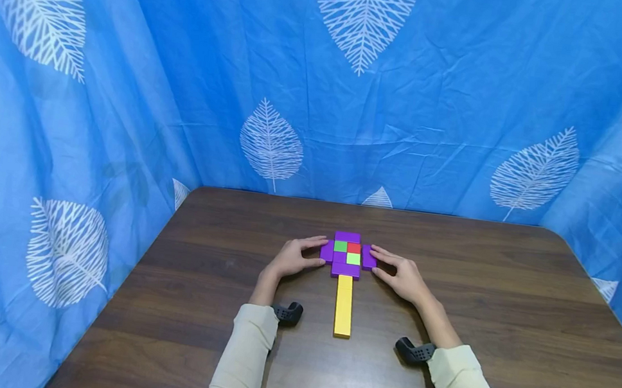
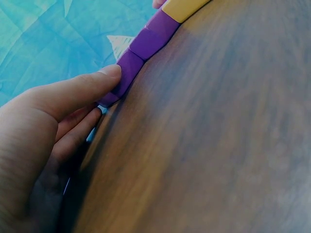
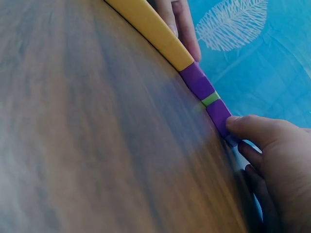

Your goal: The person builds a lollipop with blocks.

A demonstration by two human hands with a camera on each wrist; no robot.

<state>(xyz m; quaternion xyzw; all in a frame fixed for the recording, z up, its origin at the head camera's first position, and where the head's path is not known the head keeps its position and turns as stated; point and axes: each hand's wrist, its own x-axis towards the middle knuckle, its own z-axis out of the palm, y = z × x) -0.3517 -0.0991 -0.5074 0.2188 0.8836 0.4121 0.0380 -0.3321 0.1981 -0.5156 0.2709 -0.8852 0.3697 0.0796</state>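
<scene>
Flat coloured blocks lie together on the wooden table. Small green (image 1: 341,246), red (image 1: 353,248) and lime (image 1: 353,259) squares sit in the middle, with purple blocks around them. A yellow strip (image 1: 344,308) runs from the near purple block (image 1: 345,270) toward me. My left hand (image 1: 292,259) pinches the left purple block (image 1: 326,252) by its near and far ends, against the centre. On the other side my right hand (image 1: 406,279) holds the right purple block (image 1: 369,258) between thumb and fingers. A narrow gap separates that block from the centre.
The brown table (image 1: 183,333) has rounded far corners. Blue curtains (image 1: 450,107) with white leaf prints hang behind it and along both sides. Black devices (image 1: 288,314) are strapped at both wrists, just above the tabletop.
</scene>
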